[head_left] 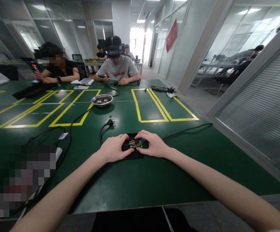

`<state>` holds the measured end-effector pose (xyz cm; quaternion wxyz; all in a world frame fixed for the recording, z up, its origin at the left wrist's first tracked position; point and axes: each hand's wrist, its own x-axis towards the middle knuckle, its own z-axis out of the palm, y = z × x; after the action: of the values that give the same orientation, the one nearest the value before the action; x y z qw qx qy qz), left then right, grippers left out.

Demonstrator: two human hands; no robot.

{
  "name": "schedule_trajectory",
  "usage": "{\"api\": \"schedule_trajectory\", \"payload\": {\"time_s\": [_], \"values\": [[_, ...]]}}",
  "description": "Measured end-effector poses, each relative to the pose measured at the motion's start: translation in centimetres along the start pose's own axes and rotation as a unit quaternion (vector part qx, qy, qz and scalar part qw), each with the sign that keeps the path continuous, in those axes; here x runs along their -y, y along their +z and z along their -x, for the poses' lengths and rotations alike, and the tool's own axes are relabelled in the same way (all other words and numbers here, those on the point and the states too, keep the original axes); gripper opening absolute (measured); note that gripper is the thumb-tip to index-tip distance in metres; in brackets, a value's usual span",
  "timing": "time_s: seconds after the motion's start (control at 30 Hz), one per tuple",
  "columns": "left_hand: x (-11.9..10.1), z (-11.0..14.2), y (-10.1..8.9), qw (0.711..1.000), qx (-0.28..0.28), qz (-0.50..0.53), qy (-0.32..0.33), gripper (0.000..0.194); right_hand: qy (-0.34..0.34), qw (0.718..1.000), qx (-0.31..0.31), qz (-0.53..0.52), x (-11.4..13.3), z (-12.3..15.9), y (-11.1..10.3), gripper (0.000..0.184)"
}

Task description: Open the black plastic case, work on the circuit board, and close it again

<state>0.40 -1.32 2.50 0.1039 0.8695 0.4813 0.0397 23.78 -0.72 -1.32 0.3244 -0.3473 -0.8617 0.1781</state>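
Near the front middle of the green table, a small circuit board (pixel 135 144) with ring-shaped copper coils sits between my hands. My left hand (pixel 114 147) pinches its left side, thumb below and fingers above. On the opposite side, my right hand (pixel 154 145) holds it the same way. Under it lies a flat black piece (pixel 135 157), partly hidden by board and hands. A black power plug (pixel 110 122) rests beyond my left hand, its cord curving back toward that hand. Another black cord (pixel 188 129) runs off to the right from behind my right hand.
A steel bowl (pixel 102 100) holding small metal parts stands ahead on the green table (pixel 178 180). Yellow tape (pixel 154 121) marks rectangles. A folded black tripod (pixel 163 89) lies at the far right. Black cables (pixel 69 138) cross the left side. Across the table, people (pixel 118 69) work.
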Motion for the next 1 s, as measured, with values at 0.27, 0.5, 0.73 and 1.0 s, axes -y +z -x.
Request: {"api": "schedule_trajectory", "payload": {"time_s": [0.27, 0.5, 0.73, 1.0], "values": [[1.4, -0.2, 0.2, 0.997, -0.027, 0.035, 0.055, 0.029, -0.012, 1.000, 0.006, -0.001, 0.1, -0.1, -0.2, 0.035], [2.2, -0.4, 0.4, 0.994, -0.050, 0.021, 0.098, 0.017, -0.001, 1.000, 0.003, 0.006, 0.1, 0.0, -0.4, 0.034], [2.5, -0.5, -0.3, 0.993, -0.055, 0.033, 0.100, 0.020, 0.015, 0.994, -0.010, 0.105, -1.3, -0.3, -2.1, 0.019], [2.4, 0.0, -1.1, 0.990, -0.047, 0.067, 0.114, 0.018, -0.002, 0.991, 0.076, 0.110, -2.1, -0.1, -4.2, 0.045]]}}
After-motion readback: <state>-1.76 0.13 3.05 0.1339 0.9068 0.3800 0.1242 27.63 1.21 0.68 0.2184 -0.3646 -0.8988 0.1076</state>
